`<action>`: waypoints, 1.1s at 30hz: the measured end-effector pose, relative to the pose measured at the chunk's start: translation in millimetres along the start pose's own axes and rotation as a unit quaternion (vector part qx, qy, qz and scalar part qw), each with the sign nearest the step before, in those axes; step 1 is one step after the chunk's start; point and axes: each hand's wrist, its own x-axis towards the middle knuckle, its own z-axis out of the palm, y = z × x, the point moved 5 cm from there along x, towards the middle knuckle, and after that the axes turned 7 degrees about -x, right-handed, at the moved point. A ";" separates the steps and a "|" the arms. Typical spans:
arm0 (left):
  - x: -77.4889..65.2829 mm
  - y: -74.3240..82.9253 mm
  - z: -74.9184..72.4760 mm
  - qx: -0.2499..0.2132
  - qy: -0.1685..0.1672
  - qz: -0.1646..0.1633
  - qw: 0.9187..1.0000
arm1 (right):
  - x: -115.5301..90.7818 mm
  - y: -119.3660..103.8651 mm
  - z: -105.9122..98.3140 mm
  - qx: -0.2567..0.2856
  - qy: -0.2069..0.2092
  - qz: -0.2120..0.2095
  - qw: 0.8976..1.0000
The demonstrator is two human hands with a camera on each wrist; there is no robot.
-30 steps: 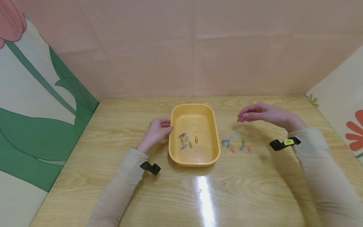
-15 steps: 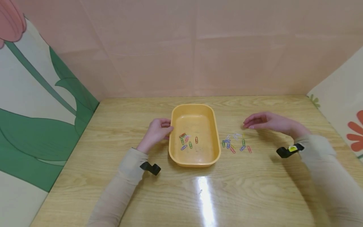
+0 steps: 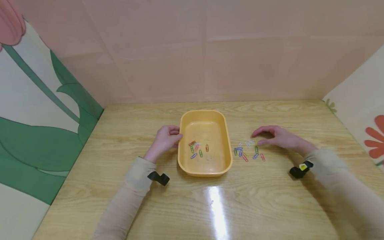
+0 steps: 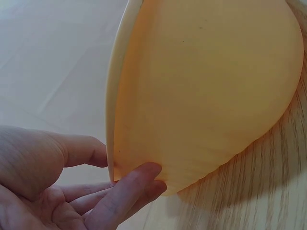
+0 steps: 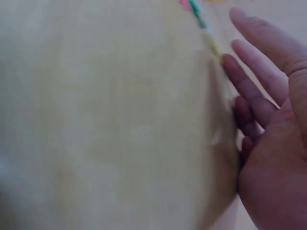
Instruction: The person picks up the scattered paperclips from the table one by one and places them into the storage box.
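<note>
A yellow plastic tray (image 3: 216,131) holds several coloured paper clips (image 3: 207,148) in its left half. My left hand (image 3: 163,139) grips the tray's left side; in the left wrist view its thumb lies at the rim and the fingers (image 4: 127,194) press the outer wall. On the table to the right of the tray, more paper clips (image 3: 240,152) lie loosely scattered. My right hand (image 3: 279,137) is low over their far right edge, thumb and fingers apart. A yellow clip (image 5: 213,47) and a green clip (image 5: 197,14) are near its fingertips in the right wrist view, which is blurred.
A wood-grain table (image 3: 255,200) carries everything, with a bright light reflection (image 3: 218,213) in front of the tray. A pink wall covering (image 3: 204,60) stands behind, and printed panels with a green leaf (image 3: 27,153) and a red flower (image 3: 376,136) flank the sides.
My right hand has come down and nearer to me, toward the loose paper clips, with its thumb and fingers spreading apart. The left hand and the tray stay as they were.
</note>
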 end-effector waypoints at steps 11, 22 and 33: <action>-0.2 -2.0 0.4 0.018 0.007 -0.002 1.000 | 0.9 -5.7 8.4 0.009 0.015 -0.089 0.996; 0.0 -2.4 0.6 0.018 0.008 -0.001 1.000 | -1.1 -11.3 6.2 -0.017 0.036 -0.092 0.995; -0.3 -1.5 1.4 0.026 0.014 -0.002 1.000 | -0.3 -3.9 6.3 -0.045 0.050 -0.079 0.995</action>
